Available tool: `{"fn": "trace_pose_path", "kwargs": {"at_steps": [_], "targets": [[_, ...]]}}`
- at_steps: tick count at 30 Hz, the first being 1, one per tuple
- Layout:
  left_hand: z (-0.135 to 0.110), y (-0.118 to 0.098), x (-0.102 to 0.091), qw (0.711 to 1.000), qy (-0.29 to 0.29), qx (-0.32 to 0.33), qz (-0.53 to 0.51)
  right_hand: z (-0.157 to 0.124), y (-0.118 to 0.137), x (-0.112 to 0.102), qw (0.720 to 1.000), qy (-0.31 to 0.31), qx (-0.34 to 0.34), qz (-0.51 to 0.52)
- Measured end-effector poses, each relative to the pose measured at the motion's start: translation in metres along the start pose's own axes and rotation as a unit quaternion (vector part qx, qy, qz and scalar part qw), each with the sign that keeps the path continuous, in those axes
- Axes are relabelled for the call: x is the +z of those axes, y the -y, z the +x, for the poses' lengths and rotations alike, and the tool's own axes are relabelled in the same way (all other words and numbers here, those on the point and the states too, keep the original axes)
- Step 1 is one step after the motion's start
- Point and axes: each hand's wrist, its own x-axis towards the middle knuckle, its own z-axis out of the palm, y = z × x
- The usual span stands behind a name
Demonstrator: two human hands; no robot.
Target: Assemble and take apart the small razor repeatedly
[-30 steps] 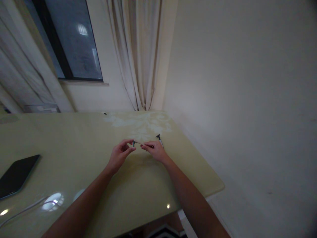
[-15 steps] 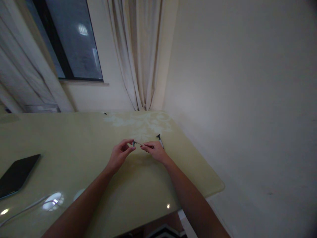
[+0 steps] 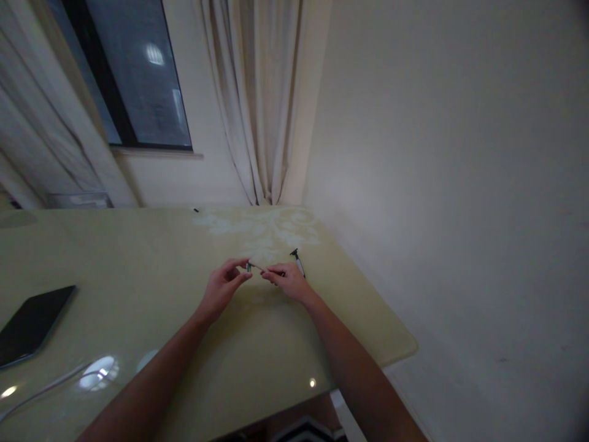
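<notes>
My left hand (image 3: 223,287) is raised a little over the pale yellow-green table (image 3: 138,270), thumb and forefinger pinched on a tiny dark piece (image 3: 248,267). My right hand (image 3: 289,279) is closed beside it, fingers pinched on a thin stick-like part that reaches toward the left hand's piece. Just beyond the right hand lies a slim pen-like tool with a black tip (image 3: 297,260) on the table. What exactly the small parts are is too dim to make out.
A dark phone or tablet (image 3: 32,324) lies flat at the left. A white cable (image 3: 50,385) runs along the near left edge. The table's right edge meets a plain wall; a window and curtain (image 3: 257,98) stand behind.
</notes>
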Motion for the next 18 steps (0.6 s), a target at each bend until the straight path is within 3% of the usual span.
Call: {"fn": "trace_pose_path", "kwargs": {"at_steps": [18], "targets": [[0.0002, -0.0002, -0.0004, 1.000, 0.001, 0.004, 0.007, 0.0006, -0.0036, 0.0016, 1.000, 0.004, 0.004, -0.002]]}}
